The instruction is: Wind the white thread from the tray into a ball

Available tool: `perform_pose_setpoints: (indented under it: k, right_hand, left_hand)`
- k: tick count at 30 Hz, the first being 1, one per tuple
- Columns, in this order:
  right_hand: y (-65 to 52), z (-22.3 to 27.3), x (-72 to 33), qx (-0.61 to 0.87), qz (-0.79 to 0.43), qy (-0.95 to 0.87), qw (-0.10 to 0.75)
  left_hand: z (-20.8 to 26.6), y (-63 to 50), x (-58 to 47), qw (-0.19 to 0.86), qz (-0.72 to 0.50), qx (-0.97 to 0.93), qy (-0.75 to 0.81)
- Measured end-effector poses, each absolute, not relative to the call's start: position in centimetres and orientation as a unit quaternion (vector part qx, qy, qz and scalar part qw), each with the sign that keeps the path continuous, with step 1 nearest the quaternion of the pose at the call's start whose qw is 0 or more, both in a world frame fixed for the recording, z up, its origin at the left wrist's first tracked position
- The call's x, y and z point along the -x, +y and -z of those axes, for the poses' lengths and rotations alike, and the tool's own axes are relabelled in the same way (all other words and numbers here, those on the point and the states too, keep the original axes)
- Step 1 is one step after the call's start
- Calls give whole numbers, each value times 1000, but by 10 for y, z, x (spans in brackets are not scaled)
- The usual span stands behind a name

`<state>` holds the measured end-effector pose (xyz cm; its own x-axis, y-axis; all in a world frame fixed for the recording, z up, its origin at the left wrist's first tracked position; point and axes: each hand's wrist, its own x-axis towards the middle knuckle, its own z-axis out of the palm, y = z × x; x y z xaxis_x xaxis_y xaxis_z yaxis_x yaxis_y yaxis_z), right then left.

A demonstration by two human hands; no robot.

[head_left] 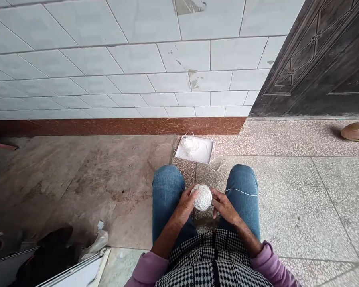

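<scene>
A ball of white yarn (202,197) sits between my hands, above my lap. My left hand (186,203) grips its left side, with the thumb laid over the top. At the ball's right edge, the bent fingers of my right hand (224,205) close on the yarn; their tips are partly hidden, so I cannot tell whether they pinch the ball or a strand. A loose strand of yarn (242,192) crosses my right knee. Beyond my knees, a shallow white box lid (204,148) on the floor holds a looser bundle of white yarn (189,144).
A tiled wall (155,56) rises in front, with a dark door (317,59) to its right. Loose yarn (218,164) trails beside the lid. A brown shoe (356,131) lies at far right. At lower left are a plastic bag (98,244) and a white-edged frame (100,265).
</scene>
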<state>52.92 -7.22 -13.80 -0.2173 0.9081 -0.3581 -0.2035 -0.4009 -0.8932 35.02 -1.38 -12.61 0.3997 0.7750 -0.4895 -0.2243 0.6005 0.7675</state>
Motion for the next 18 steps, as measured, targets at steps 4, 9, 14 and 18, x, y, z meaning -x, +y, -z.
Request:
perform_pose_setpoints:
  k: [4,9,14,18]
  right_hand:
    - [-77,147,-529,530,-623,-375,436]
    - [-78,137,-532,569,-523,-421,475]
    - [-85,134,-525,535,-561,-434,459]
    - [-87,145,-519,525,-590,-429,439]
  left_hand:
    - [126,-17,-351,781,-343,-274,444]
    - [129,-25,-356,783,-366,-200,461]
    - [125,-30,-359,793,-363,-169,459]
    - [123,-35,-357,794,-348,-189,462]
